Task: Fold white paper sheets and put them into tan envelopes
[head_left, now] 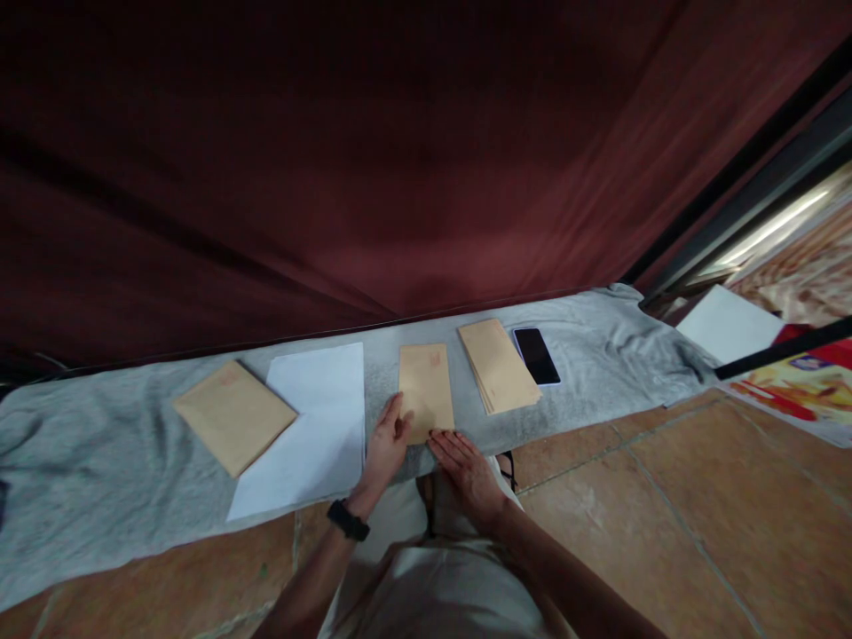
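Note:
In front of me a brown paper envelope point(427, 382) lies upright on the grey cloth, with a small reddish print near its top right corner. My left hand point(387, 444) rests at its lower left edge, fingers stretched forward and the thumb apart over the paper. At the lower right corner, my right hand point(469, 470) lies flat with its fingertips on the bottom edge. Neither hand is closed round the envelope. To the right is a fanned stack of brown envelopes point(500, 366). On the left, more brown envelopes point(234, 415) partly cover white paper sheets point(319, 426).
A dark-screened phone point(536, 357) lies beside the right stack. The grey cloth point(106, 461) covers a long narrow surface against a dark red curtain point(426, 177). Tiled floor point(619, 497) shows below. At far right are a white box-like object point(729, 324) and a colourful printed package point(805, 390).

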Motion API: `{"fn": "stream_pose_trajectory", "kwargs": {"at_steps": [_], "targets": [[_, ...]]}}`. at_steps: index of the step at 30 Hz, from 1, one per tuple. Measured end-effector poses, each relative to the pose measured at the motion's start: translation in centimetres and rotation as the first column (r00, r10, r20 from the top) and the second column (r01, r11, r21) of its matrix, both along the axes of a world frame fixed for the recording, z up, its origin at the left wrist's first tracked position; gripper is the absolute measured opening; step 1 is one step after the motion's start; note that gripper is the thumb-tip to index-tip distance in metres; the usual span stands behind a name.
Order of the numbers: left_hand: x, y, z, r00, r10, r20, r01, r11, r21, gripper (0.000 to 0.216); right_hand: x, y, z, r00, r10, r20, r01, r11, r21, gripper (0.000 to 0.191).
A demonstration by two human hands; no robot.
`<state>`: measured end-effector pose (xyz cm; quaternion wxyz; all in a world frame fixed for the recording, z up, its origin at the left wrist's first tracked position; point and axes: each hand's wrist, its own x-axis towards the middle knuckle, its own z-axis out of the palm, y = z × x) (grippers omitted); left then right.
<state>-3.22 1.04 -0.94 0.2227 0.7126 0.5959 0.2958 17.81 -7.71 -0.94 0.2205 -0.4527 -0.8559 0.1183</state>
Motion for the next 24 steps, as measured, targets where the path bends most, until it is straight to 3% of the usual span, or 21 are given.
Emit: {"fn": "stream_pose_trajectory", "kwargs": {"at_steps": [4,7,10,16,21,24], "targets": [[0.9,-3.6,-0.4,0.949,0.160,0.271,-0.124,0.982,-0.145,0.051,-0.1,0.1,0.2,1.000,-0.011,0.000,0.011,1.000,0.014,0.054],[1.5,-3.4,-0.2,0.831,0.331,0.447,-0.231,0.936,-0.264,0.062,-0.5,0.0,0.3,0.999,-0.046,-0.002,0.046,0.999,0.028,0.051],[1.5,-2.3,0.4,0.779,0.414,0.472,-0.270,0.900,-0.343,0.074,-1.3,-0.1,0.2,0.994,-0.108,-0.012,0.109,0.992,0.060,0.048],[1.7,-2.1,3.0,0.804,0.363,0.470,-0.218,0.917,-0.335,0.076,-3.0,0.5,1.1,0.973,-0.228,-0.036,0.230,0.969,0.091,0.042],[4.2,-4.1,7.5,0.818,0.253,0.517,-0.154,0.962,-0.227,0.070,-3.7,1.5,3.8,0.934,-0.351,-0.066,0.355,0.933,0.059,0.043],[5.6,-5.1,9.8,0.843,0.154,0.515,-0.085,0.984,-0.154,0.075,-3.3,1.9,5.7,0.891,-0.384,-0.244,0.398,0.918,0.006,0.039]]}}
